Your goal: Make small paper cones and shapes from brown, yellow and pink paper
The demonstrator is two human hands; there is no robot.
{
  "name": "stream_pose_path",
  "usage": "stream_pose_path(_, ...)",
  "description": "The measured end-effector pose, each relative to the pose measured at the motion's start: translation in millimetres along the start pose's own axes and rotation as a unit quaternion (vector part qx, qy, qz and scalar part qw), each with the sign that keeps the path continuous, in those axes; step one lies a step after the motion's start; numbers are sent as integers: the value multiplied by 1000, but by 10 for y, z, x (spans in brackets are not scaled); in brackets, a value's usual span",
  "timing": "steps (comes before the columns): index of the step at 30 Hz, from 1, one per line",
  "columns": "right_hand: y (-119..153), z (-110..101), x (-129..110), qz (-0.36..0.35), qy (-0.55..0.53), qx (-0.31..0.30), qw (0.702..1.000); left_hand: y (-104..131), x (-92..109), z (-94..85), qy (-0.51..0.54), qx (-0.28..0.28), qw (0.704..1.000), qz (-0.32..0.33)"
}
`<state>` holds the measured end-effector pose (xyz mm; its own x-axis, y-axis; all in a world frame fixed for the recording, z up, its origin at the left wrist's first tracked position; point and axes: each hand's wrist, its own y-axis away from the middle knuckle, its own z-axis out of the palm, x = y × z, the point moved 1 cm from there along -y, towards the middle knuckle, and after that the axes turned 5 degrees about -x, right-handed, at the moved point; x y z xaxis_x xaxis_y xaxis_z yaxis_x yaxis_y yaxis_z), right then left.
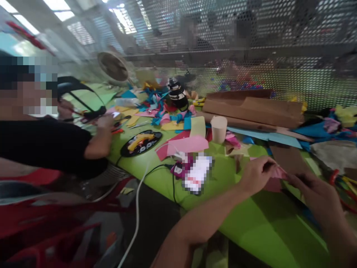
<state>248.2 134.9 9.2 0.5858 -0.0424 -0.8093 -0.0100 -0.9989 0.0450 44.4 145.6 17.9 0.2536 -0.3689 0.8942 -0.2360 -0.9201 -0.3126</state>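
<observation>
My left hand (258,173) is closed on a small pink piece of paper (278,172), pinching its left side. From the right, my right hand (314,190) pinches the same piece with thumb and fingers. The piece is held just above the green table, and its exact shape is blurred. Under and behind it lie a flat pink sheet (272,185) and a strip of brown cardboard (287,158). To the left of my forearm rests a phone (198,174) with a lit screen, its content blurred out.
A cream cup (219,129), a pink sheet (189,146), a black striped object (177,93) and paper scraps cover the green table (237,219). Folded brown cardboard (251,111) lies by the mesh partition (292,74). At left sits a person in black (44,147); a white cable (137,212) hangs over the edge.
</observation>
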Motion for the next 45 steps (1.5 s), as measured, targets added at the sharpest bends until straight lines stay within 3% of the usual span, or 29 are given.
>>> stream_pose_path(12, 40, 39, 78, 3, -28, 6, 1000, 21, 74, -6, -26, -54, 997, 46)
stream_pose_path(18, 72, 52, 18, -58, -90, 38, 994, 26, 158, -70, 14, -61, 998, 4)
stream_pose_path(25, 63, 32, -100, -66, -128, 52, 988, -24, 68, -43, 26, -74, 997, -16)
stream_pose_path(33, 79, -4, -157, -78, -137, 45, 986, -20, 105, -66, 143, -113, 981, -61)
stream_pose_path(39, 79, 0, -161, -76, -132, 36, 988, -12, 129, -74, 143, -102, 983, -59)
stream_pose_path(45, 88, -9, -194, -90, -110, 43, 989, -26, 134, -97, 64, -75, 995, -20)
